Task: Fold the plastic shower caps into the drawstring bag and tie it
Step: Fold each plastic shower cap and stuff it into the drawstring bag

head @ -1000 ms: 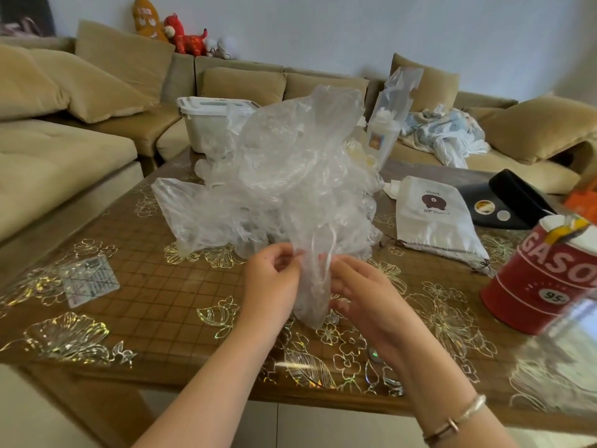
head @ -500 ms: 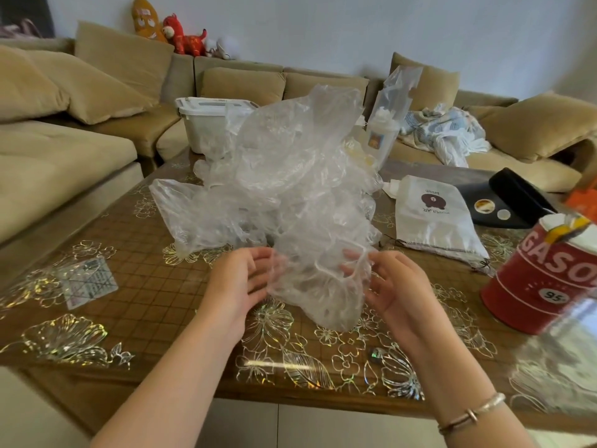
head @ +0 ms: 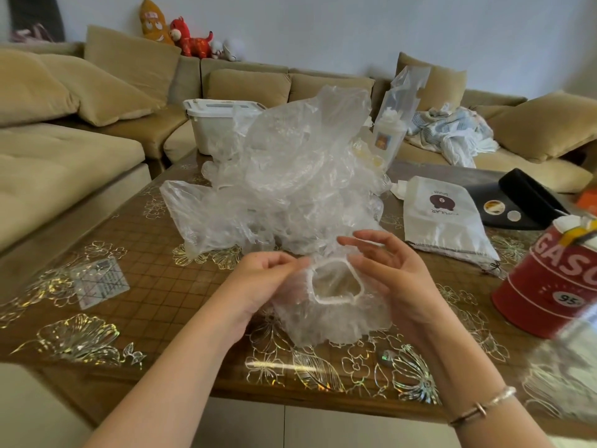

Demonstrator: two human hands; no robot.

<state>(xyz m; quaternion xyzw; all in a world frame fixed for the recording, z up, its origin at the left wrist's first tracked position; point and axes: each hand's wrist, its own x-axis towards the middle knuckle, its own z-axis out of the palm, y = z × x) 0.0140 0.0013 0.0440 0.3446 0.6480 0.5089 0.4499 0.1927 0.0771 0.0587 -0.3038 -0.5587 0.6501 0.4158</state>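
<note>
— Two hands, one cap. What differs from half a second back?
— Then the plastic hung between them as a crumpled bunch. Now the shower cap [head: 334,305] is spread out, its white elastic rim pulled into a rough square opening that faces the camera.
— How is the left hand [head: 261,279] set?
— Its fingers are curled and pinch the left side of the rim, thumb against fingertips. Before, that palm was more open against the plastic.
— And the right hand [head: 392,276]?
— It has the rim's right side caught at the thumb; the other fingers are lifted and spread, loosely bent, above the cap. The hands stand apart, with the opening stretched between them, just above the tabletop [head: 155,305].
— Where are the rest of the caps?
— They lie in a big clear heap [head: 284,176] right behind the hands, unmoved since the earlier frames.
— The bag?
— The white drawstring bag [head: 444,221] lies flat to the right of the heap, well apart from the hands, a brown bear printed on it, its cord end toward the near edge.
— Anything else nearby?
— There is a red tin [head: 549,286] at the right, a black sun visor [head: 520,202] beyond the bag, a white lidded box [head: 216,124] behind the heap, and a small clear packet [head: 98,281] at the left. A bracelet [head: 484,405] sits on the right wrist.
</note>
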